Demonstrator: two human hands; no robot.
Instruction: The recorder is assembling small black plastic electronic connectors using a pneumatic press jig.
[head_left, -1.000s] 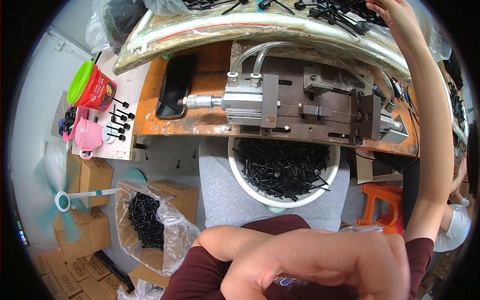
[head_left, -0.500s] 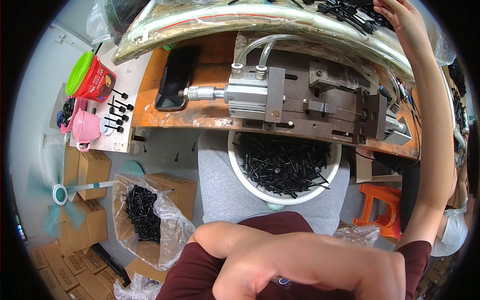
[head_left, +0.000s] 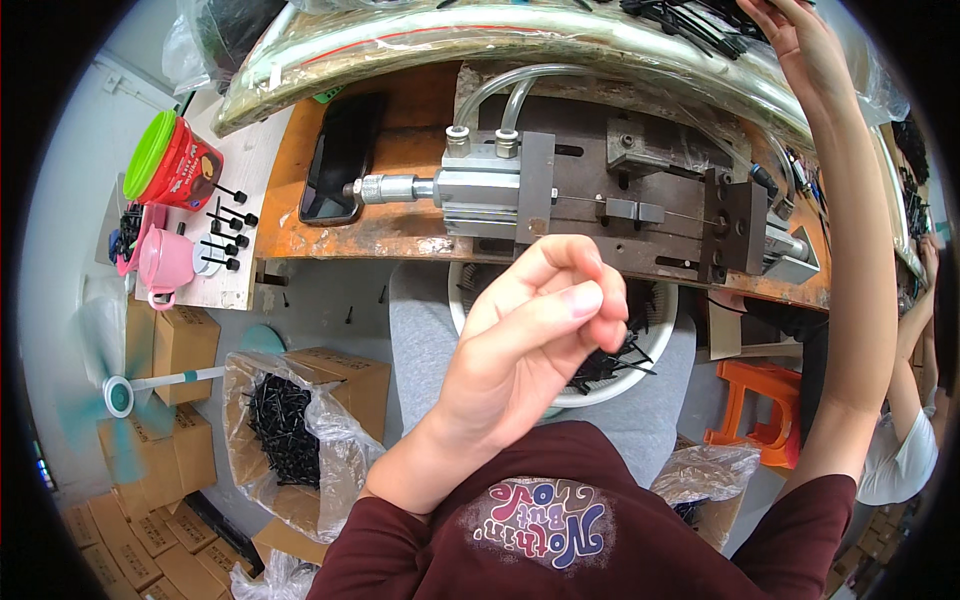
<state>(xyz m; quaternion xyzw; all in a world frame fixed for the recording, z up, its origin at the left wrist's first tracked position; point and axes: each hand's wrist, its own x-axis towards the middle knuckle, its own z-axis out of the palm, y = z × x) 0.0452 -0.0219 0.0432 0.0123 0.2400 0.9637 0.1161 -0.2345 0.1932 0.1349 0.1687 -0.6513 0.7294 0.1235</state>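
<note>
My left hand [head_left: 520,350] is raised over the white basket [head_left: 655,365] in my lap, its fingers curled against the thumb. Nothing shows in it. Long thin black plastic parts [head_left: 612,370] fill the basket, partly hidden behind this hand. At the upper right, my right hand [head_left: 805,50] reaches up to a pile of similar black parts [head_left: 690,25] on the plastic-covered shelf. Its fingers are bent together, and the top edge of the picture cuts off the tips, so what they hold is hidden. Beyond the left hand stands a metal clamping fixture [head_left: 480,195] with air hoses.
A dark phone [head_left: 340,160] lies left of the fixture. On the white side table are a red bucket [head_left: 190,165], a pink cup [head_left: 165,258] and several upright black parts [head_left: 235,240]. A plastic-lined carton [head_left: 345,440], a fan [head_left: 118,397] and an orange stool [head_left: 745,405] stand lower. Another person's arm [head_left: 910,370] shows at right.
My left hand has swung up and forward from across my chest to over the basket. The right hand stays by the pile on the shelf. The view has shifted slightly.
</note>
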